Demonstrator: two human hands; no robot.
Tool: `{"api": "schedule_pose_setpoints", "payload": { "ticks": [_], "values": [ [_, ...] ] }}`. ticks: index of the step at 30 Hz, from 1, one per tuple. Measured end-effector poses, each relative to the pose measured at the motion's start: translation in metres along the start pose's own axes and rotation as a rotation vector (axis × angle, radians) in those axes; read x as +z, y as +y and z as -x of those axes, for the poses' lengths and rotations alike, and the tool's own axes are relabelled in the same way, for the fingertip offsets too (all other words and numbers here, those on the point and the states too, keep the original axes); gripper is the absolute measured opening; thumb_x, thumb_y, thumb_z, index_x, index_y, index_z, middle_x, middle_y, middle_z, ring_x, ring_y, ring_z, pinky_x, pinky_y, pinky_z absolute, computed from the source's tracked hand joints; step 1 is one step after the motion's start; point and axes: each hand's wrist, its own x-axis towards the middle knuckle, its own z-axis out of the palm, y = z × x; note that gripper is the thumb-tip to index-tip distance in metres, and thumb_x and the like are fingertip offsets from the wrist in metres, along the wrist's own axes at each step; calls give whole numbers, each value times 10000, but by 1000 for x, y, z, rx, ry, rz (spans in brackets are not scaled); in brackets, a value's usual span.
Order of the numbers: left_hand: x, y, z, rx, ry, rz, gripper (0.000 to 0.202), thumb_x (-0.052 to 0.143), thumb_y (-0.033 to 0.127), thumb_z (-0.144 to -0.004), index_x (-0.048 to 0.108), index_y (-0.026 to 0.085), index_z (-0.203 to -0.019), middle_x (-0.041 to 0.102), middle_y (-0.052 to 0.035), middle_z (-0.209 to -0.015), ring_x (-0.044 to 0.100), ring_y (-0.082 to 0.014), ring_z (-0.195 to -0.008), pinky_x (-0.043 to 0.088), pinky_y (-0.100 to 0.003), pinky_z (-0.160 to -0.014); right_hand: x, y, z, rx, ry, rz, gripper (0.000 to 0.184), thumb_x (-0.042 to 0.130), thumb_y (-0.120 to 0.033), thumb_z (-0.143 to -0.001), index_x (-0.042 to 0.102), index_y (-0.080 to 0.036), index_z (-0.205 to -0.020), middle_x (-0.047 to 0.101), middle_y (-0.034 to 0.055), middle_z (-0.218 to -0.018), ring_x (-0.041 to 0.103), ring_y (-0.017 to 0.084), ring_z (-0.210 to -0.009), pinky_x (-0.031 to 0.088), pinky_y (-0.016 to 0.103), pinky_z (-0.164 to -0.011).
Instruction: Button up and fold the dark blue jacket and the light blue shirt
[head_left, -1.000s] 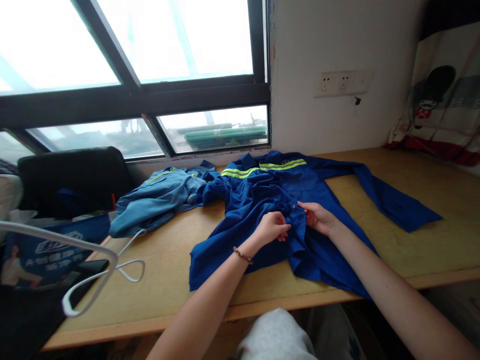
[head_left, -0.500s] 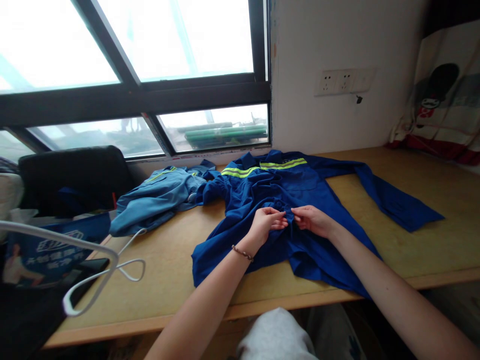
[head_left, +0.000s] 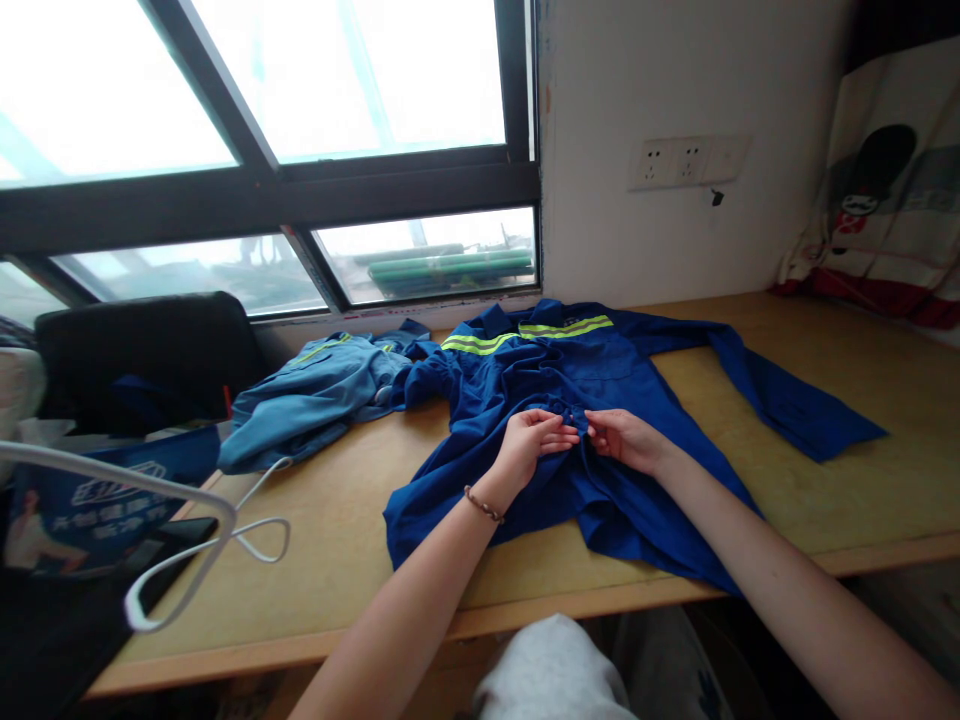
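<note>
One yellow-topped wooden table (head_left: 795, 500); dark-blue cloth work shirt (head_left: 540, 375) with yellow-and-silver bands lies spread on it. From shirt: black-framed glass window (head_left: 405, 185) at 10 o'clock, white rectangular socket panel (head_left: 688, 162) at 1, pale-blue cloth garment (head_left: 311, 400) at 9. Left hand (head_left: 527, 442), right hand (head_left: 628, 441): fingertips nearly closed, pinching its bunched mid-front.

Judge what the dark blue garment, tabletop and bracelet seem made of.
Dark blue garment: matte fabric, from its soft folds.
Tabletop: probably wood or laminate, from its faint yellowish sheen.
Bracelet: perhaps dull beads or braided cord, from its knobbly outline.
</note>
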Motion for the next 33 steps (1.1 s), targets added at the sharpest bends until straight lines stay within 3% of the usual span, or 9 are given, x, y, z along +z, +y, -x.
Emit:
{"api": "schedule_pose_setpoints", "payload": {
  "ticks": [9,14,19,26,30,33],
  "values": [
    [-3,-1,-2,-22,-45,9,159,619,191,-725,519,88,-795,667,-159,-767,656,-205,-690,523,-291,-661,-4,1,-3,67,-33,-211,100,529,-169,-773,587,-145,-695,629,3,-641,563,67,-535,445,162,-495],
    [-4,0,-2,-24,-36,12,168,634,187,-713,528,86,-793,666,-150,-747,656,-204,-676,527,-292,-653,-3,1,0,0,-1,-142,128,533,-65,-716,615,-135,-785,681,59,-747,639,115,-662,492,178,-576],
    [-4,0,-2,-17,-44,-10,175,637,206,-713,532,91,-791,666,-142,-737,656,-205,-677,530,-289,-645,-3,1,-1,-45,-35,-85,150,540,-71,-696,629,-131,-801,686,81,-756,650,144,-676,509,200,-584],
    [0,-1,1,-20,-44,-104,189,649,241,-707,546,93,-764,662,-111,-702,651,-181,-621,533,-275,-608,-2,4,-3,-99,14,109,155,667,-236,-658,658,-134,-775,666,50,-654,609,111,-537,461,182,-485],
    [0,-3,0,-21,-58,-123,202,662,247,-693,542,93,-748,657,-109,-692,654,-200,-633,529,-262,-578,2,7,-5,-260,133,305,199,712,-310,-600,669,-136,-687,608,7,-534,501,67,-437,359,169,-415],
    [-1,-5,0,-17,-66,-132,218,676,252,-678,541,94,-742,653,-101,-675,654,-203,-629,529,-262,-572,4,8,-5,-404,214,477,182,699,-309,-600,682,-152,-690,617,8,-553,506,93,-483,362,199,-452]
  ]
}}
